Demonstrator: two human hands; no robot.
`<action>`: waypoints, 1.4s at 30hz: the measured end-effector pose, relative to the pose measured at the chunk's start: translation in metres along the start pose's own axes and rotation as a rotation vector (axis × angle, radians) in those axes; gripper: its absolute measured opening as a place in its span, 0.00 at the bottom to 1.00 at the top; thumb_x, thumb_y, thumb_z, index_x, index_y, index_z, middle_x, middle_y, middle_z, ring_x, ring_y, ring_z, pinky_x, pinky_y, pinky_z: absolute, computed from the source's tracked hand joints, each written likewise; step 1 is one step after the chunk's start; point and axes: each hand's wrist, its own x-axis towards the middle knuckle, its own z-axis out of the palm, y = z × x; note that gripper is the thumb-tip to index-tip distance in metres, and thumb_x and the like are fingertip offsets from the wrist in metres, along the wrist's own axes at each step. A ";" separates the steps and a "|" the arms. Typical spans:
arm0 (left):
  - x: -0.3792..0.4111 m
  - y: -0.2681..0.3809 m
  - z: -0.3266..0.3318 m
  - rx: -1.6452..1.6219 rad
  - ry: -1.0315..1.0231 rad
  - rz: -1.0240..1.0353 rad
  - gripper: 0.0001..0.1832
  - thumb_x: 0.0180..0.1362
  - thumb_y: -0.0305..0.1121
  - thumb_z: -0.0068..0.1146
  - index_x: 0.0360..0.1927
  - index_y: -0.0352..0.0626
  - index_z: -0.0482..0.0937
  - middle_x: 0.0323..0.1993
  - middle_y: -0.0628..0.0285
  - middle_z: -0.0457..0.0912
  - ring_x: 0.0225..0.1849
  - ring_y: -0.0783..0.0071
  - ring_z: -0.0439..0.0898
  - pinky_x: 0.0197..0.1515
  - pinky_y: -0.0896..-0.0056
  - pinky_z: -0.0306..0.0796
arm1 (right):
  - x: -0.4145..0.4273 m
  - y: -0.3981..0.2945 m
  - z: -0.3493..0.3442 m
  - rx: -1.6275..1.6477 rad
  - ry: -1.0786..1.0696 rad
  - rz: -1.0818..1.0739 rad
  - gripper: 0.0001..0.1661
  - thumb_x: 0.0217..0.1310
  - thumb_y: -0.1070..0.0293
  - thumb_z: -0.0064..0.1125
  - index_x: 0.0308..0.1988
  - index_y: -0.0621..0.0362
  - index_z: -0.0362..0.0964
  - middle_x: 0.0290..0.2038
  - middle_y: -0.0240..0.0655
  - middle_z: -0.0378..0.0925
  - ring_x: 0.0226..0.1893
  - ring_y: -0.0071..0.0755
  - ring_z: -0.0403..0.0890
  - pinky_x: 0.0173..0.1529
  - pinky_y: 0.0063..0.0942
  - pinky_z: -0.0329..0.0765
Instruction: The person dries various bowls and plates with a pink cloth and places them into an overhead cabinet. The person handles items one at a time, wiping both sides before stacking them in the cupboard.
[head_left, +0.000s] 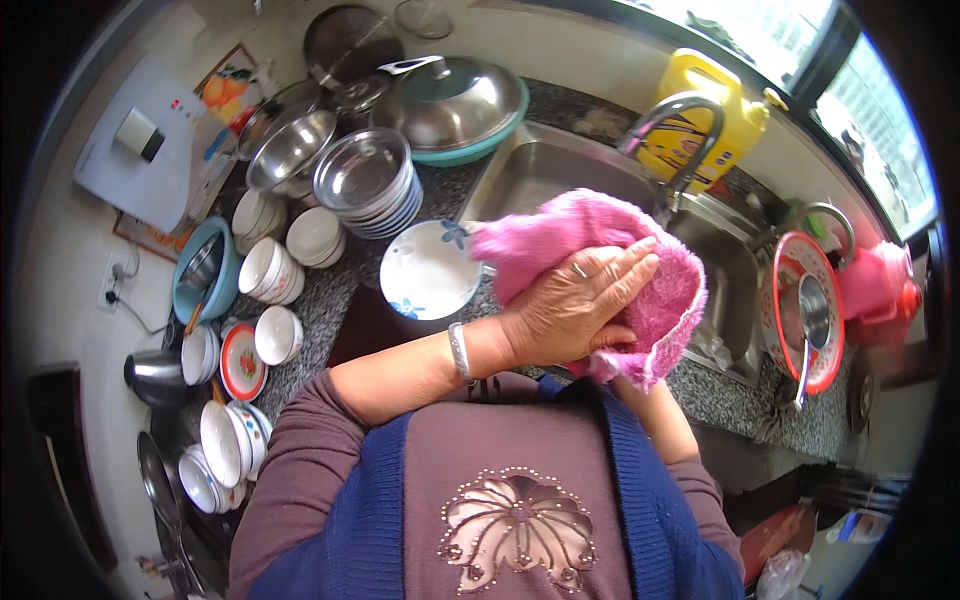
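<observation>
My left hand (574, 304), with a ring on a finger and a bracelet at the wrist, grips a fluffy pink towel (679, 277) in front of my chest, near the sink's front edge. The towel hides my right hand; only the right forearm (660, 420) shows, running up under it. Whether a dish is wrapped inside the cloth cannot be seen. Just left of the towel, a white plate with blue flowers (429, 270) lies on the granite counter. Behind the towel is a stainless steel double sink (559, 169) with a curved faucet (694, 105).
Stacked bowls (270, 266) and a stack of dishes (367, 180) crowd the counter at left. A lidded wok-like pan (457, 105) stands behind them. Beyond the sink is a yellow jug (694, 135). A red-rimmed enamel basin (776, 300) holding a ladle (814, 307) stands at right.
</observation>
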 end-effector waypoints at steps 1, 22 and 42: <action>-0.008 -0.006 0.006 -0.011 -0.009 0.007 0.39 0.51 0.46 0.60 0.64 0.35 0.65 0.67 0.52 0.64 0.68 0.58 0.61 0.69 0.59 0.55 | 0.001 -0.004 -0.001 -0.156 0.049 -0.114 0.31 0.51 0.45 0.64 0.44 0.58 0.66 0.37 0.37 0.73 0.35 0.34 0.77 0.38 0.31 0.75; -0.250 -0.115 0.025 -1.231 0.792 -1.617 0.22 0.56 0.22 0.53 0.55 0.32 0.69 0.49 0.47 0.77 0.48 0.53 0.80 0.47 0.45 0.79 | 0.000 -0.019 0.052 -1.670 -0.218 -0.621 0.24 0.45 0.48 0.62 0.33 0.56 0.69 0.31 0.38 0.74 0.32 0.42 0.78 0.37 0.38 0.70; -0.025 -0.118 -0.021 -0.065 0.287 -0.660 0.29 0.51 0.14 0.47 0.60 0.36 0.61 0.50 0.44 0.73 0.50 0.53 0.76 0.54 0.65 0.71 | -0.022 -0.057 0.031 -1.737 -0.131 -0.512 0.18 0.40 0.50 0.59 0.23 0.54 0.72 0.25 0.39 0.75 0.30 0.50 0.78 0.35 0.44 0.66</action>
